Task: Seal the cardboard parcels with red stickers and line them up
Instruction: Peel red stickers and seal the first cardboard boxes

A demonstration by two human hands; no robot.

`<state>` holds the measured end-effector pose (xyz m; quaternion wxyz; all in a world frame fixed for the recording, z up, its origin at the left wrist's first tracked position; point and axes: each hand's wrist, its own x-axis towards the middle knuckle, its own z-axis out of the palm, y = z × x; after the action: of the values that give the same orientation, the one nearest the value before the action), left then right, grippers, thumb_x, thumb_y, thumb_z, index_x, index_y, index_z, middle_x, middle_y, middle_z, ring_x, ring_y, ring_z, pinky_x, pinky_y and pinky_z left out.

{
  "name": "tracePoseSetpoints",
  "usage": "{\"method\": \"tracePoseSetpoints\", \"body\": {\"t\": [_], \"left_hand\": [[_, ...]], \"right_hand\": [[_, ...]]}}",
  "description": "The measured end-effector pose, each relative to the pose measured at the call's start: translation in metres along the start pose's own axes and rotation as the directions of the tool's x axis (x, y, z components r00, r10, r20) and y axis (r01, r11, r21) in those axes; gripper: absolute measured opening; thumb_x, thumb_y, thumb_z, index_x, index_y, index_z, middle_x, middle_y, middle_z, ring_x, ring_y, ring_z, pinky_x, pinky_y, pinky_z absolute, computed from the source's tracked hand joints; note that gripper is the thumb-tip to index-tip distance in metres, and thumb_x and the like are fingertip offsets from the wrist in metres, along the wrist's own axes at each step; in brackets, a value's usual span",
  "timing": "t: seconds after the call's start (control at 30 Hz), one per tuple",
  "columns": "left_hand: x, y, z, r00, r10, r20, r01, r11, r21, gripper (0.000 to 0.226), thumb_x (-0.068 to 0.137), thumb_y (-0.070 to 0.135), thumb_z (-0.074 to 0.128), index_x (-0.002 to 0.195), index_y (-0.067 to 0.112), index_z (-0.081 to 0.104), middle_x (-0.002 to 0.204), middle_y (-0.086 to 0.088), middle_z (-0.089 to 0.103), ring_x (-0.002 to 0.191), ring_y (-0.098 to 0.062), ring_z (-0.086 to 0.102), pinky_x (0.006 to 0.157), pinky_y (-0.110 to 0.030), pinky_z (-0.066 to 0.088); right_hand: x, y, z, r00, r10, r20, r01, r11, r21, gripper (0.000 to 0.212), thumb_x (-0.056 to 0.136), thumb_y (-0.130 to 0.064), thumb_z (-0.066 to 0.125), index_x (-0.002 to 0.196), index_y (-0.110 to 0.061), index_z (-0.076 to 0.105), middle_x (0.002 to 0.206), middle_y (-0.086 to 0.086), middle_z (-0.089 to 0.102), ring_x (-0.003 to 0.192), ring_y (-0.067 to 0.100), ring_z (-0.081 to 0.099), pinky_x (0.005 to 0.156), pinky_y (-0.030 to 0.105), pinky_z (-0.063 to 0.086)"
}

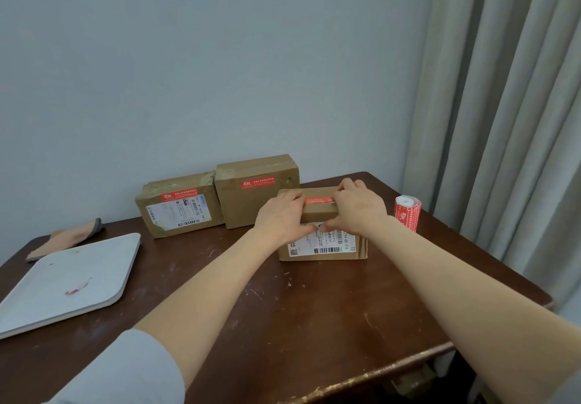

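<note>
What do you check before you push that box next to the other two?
1. Left hand and right hand grip the front box: ok.
2. Sticker on its top edge: ok.
3. Sticker ends flat: cannot tell, the hands cover them.
4. Left back box and right back box stickered: ok.
5. Roll out of the way: stands apart, right of the front box, ok.
6. Front box in line with the back boxes: not ok, it sits nearer.

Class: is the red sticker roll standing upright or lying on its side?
Upright: the sticker roll stands on end, with its white core opening facing up.
</note>
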<state>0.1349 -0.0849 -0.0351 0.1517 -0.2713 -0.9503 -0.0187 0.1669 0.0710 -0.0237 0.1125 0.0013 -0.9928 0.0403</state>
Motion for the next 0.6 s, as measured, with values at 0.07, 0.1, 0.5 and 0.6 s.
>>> {"method": "tracePoseSetpoints", "body": {"t": [0.07,0.1,0.5,0.6], "left_hand": [[-0.0012,0.0004,-0.0012,1.000,-0.015,-0.009,0.015,1.000,-0.021,0.063,0.083,0.050,0.059,0.133,0.013,0.047,0.142,-0.001,0.043,0.128,-0.020,0.040,0.098,-0.034,0.042],[-0.0016,0.0005,-0.0011,1.000,-0.025,-0.017,0.024,0.999,-0.033,0.063,0.082,0.050,0.061,0.132,0.013,0.048,0.141,0.000,0.044,0.126,-0.019,0.042,0.096,-0.033,0.042],[-0.0057,0.0052,-0.0021,0.999,0.013,-0.031,-0.014,0.999,-0.039,0.058,0.088,0.045,0.058,0.141,0.031,0.041,0.139,0.001,0.045,0.128,-0.021,0.040,0.102,-0.033,0.038],[-0.0067,0.0033,-0.0047,1.000,-0.006,-0.006,0.006,0.996,-0.094,0.058,0.087,0.043,0.061,0.139,0.027,0.044,0.138,0.000,0.045,0.125,-0.020,0.042,0.099,-0.033,0.040]], "right_hand": [[-0.0009,-0.0005,-0.0003,1.000,0.025,-0.005,-0.025,1.000,0.010,0.074,0.072,-0.060,0.071,0.126,-0.013,0.056,0.126,0.001,0.045,0.117,0.020,0.040,0.085,0.032,0.044],[-0.0013,-0.0010,-0.0004,0.999,0.033,-0.007,-0.033,0.999,0.018,0.073,0.071,-0.060,0.072,0.126,-0.013,0.056,0.125,0.001,0.046,0.117,0.019,0.040,0.084,0.032,0.044],[-0.0086,-0.0031,-0.0002,1.000,-0.024,-0.004,0.024,0.999,0.028,0.058,0.082,-0.051,0.067,0.135,-0.038,0.051,0.129,0.001,0.042,0.123,0.023,0.036,0.092,0.034,0.041],[-0.0069,-0.0030,-0.0023,1.000,0.000,0.010,0.000,0.999,0.048,0.057,0.078,-0.050,0.071,0.129,-0.030,0.058,0.126,0.000,0.043,0.119,0.022,0.040,0.088,0.034,0.043]]}}
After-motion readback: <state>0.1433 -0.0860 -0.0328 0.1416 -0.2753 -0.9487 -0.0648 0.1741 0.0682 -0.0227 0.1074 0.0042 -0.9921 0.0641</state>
